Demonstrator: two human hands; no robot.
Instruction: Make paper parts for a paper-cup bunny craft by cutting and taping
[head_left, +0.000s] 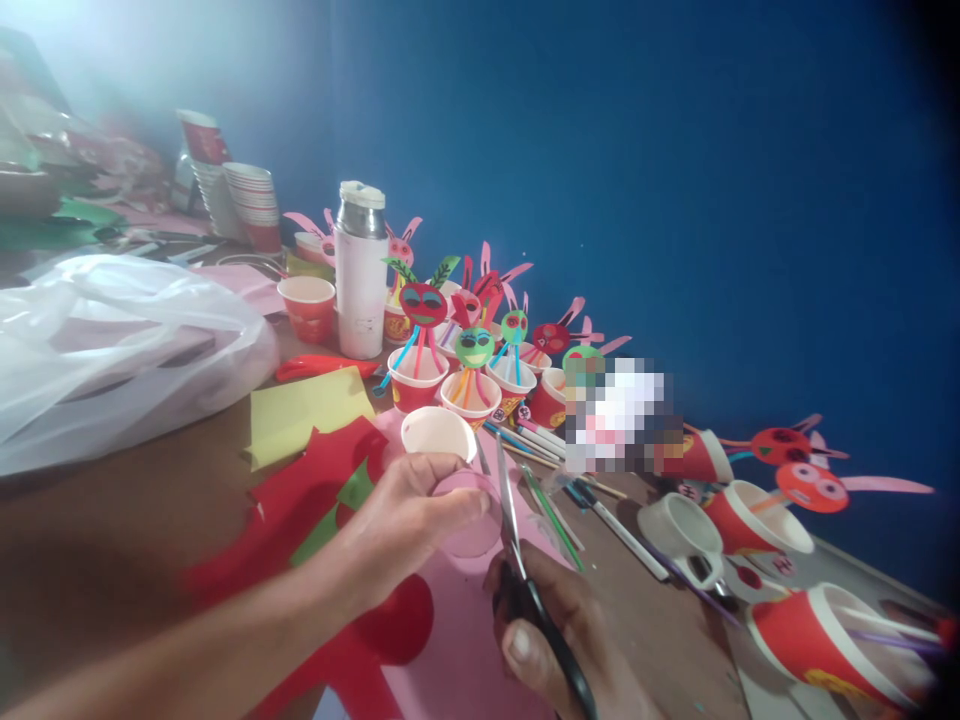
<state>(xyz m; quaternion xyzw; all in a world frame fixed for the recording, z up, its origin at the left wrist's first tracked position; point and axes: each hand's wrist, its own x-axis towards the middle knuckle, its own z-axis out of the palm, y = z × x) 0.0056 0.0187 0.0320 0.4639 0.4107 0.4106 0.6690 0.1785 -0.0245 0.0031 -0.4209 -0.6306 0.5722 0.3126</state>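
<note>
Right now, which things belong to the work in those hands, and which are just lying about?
In use, judging by the hands:
- scissors, in the right hand
- pink disc, pinched in the left hand

Probably just lying about:
- white flask
- plastic bag
- white mug

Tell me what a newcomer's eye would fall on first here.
Probably the bright paper faces sticking up from red cups before the blue wall. Low in the middle, the left hand holds a pink paper circle and the right hand holds black-handled scissors. A white plastic bag bulges at the left edge.
</note>
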